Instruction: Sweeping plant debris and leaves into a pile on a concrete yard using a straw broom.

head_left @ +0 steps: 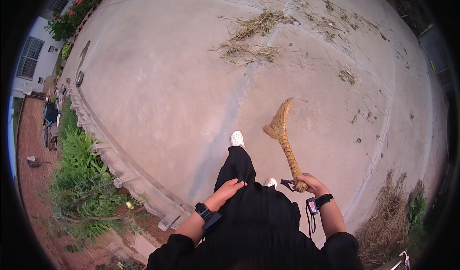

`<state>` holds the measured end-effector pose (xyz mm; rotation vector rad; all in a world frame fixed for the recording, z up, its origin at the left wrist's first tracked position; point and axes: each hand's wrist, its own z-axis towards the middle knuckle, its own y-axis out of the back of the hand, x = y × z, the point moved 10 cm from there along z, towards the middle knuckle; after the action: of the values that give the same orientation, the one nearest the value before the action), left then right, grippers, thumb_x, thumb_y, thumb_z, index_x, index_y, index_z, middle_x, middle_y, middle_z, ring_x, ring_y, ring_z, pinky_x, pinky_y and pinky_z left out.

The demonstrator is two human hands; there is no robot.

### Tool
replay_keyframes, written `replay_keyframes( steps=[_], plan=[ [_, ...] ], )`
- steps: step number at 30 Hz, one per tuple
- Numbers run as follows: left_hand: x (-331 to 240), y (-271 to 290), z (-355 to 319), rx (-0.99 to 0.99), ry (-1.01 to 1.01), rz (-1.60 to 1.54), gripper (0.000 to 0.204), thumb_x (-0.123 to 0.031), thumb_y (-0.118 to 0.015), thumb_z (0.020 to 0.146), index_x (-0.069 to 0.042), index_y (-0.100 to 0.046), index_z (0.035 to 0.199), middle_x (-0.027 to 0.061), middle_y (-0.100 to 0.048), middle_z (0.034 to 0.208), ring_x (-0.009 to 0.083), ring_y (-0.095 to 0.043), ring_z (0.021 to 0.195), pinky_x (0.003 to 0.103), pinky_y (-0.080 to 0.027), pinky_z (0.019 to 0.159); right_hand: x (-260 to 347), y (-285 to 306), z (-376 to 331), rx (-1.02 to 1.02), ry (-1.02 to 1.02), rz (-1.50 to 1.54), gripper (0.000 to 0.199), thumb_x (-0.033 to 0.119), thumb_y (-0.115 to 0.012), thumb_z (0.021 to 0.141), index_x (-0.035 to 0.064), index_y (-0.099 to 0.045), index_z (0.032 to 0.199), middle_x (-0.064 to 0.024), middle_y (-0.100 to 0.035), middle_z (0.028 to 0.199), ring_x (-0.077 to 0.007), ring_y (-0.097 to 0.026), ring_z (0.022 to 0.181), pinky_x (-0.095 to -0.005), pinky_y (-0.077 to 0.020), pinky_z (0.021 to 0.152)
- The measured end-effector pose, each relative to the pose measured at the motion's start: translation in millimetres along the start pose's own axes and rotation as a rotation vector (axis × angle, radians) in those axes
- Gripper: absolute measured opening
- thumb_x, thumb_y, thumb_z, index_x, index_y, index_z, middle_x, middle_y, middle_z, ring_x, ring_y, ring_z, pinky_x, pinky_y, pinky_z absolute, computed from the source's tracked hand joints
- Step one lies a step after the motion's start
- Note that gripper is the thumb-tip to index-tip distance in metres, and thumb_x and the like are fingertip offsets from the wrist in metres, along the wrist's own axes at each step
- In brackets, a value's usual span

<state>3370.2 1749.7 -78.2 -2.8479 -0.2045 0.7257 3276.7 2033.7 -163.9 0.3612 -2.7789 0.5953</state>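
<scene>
My right hand (311,182) is closed round the butt end of a short straw hand broom (287,147), bound with dark rings along its curved handle. Its flared bristles (279,121) point away from me over the concrete; whether they touch it I cannot tell. A dark strap loop (288,184) hangs at the handle end. My left hand (232,189) is at the front of my black trousers (235,167), its fingers closed on the cloth at the thigh. Farther off lies a heap of dry straw (258,25), with more straw (250,53) just nearer.
Loose straw (330,23) is scattered over the concrete yard (158,78) at the far right. A dry brush pile (385,217) stands at the near right. Along the left runs a low stone edging (108,162) beside green plants (79,174). My white shoes (237,139) are on the concrete.
</scene>
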Motion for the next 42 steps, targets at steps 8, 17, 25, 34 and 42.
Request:
replay_keyframes(
  steps=[8,17,25,34,42],
  plan=[
    [-126,107,11,-0.070,-0.127,-0.303,0.025,-0.022,-0.047,0.092,-0.001,-0.058,0.101,0.0037,-0.061,0.099,0.0108,-0.055,0.090,0.024,-0.044,0.081,228,-156,136,-0.239,0.056,-1.171,0.059,0.040,-0.074,0.058,-0.0118,-0.061,0.082,-0.0213,-0.063,0.081,-0.0277,-0.064,0.075,-0.0335,-0.0498,0.066],
    [-163,163,29,-0.201,-0.004,-0.655,0.023,-0.019,-0.047,0.092,-0.002,-0.058,0.102,0.0045,-0.061,0.096,0.0132,-0.057,0.088,0.025,-0.046,0.079,436,-315,286,-0.091,0.303,-1.255,0.053,0.042,-0.065,0.065,-0.0091,-0.064,0.079,-0.0216,-0.064,0.075,-0.0322,-0.064,0.070,-0.0377,-0.0498,0.065],
    [-230,153,65,-0.412,0.170,-0.772,0.022,-0.020,-0.049,0.090,-0.002,-0.058,0.100,0.0053,-0.062,0.092,0.0132,-0.058,0.084,0.024,-0.045,0.078,617,-320,394,-0.266,0.418,-1.634,0.037,0.028,-0.050,0.078,-0.0009,-0.057,0.100,-0.0194,-0.063,0.092,-0.0270,-0.062,0.089,-0.0378,-0.0481,0.078],
    [-334,157,99,-0.435,0.295,-0.737,0.021,-0.022,-0.051,0.090,-0.004,-0.057,0.098,0.0008,-0.061,0.090,0.0091,-0.057,0.081,0.021,-0.044,0.073,683,-94,385,-0.444,0.151,-1.426,0.038,0.038,-0.041,0.083,0.0152,-0.055,0.111,-0.0138,-0.064,0.094,-0.0310,-0.060,0.089,-0.0418,-0.0473,0.076],
    [-389,175,139,-0.327,0.286,-0.479,0.029,-0.025,-0.053,0.089,0.000,-0.056,0.104,0.0036,-0.061,0.097,0.0105,-0.056,0.087,0.023,-0.044,0.077,587,174,158,-0.877,-0.354,-1.188,0.047,0.041,-0.042,0.084,0.0089,-0.053,0.116,-0.0174,-0.062,0.099,-0.0311,-0.059,0.094,-0.0408,-0.0460,0.082]
  ],
)
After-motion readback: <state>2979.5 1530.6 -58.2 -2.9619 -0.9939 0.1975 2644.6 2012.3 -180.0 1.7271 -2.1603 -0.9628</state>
